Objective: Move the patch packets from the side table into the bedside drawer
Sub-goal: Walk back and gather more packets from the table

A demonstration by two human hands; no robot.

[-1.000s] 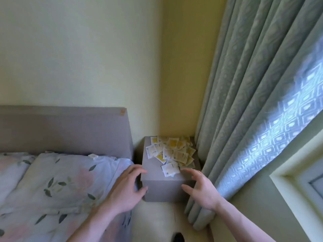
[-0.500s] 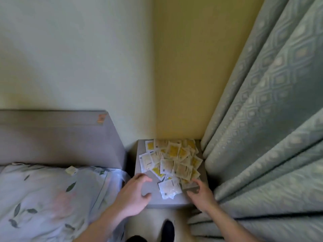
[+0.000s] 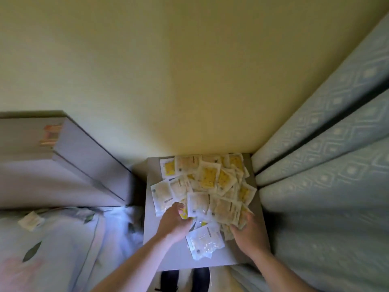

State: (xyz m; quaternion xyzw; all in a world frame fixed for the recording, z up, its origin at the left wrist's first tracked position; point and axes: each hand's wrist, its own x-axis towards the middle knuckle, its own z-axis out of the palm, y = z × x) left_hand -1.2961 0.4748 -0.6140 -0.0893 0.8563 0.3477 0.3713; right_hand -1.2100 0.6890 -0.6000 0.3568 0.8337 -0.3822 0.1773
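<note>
A heap of white and yellow patch packets (image 3: 207, 184) covers the back and middle of the grey side table (image 3: 174, 256). One clear packet (image 3: 205, 241) lies apart at the front. My left hand (image 3: 175, 223) is on the pile's near left edge, its fingers curled down onto packets there. My right hand (image 3: 247, 234) is at the pile's near right edge, with fingers curled under and around several packets. No drawer shows from this top-down angle.
The pale patterned curtain (image 3: 328, 165) hangs against the table's right side. A bed with floral bedding (image 3: 52, 249) and a grey headboard (image 3: 80, 165) flanks the left. A small white packet (image 3: 30, 221) lies on the pillow. The wall closes the back. My feet (image 3: 185, 279) stand at the table's front.
The view has moved closer and tipped down over the table. Both hands went from its front edge up onto the pile and closed their fingers on packets.
</note>
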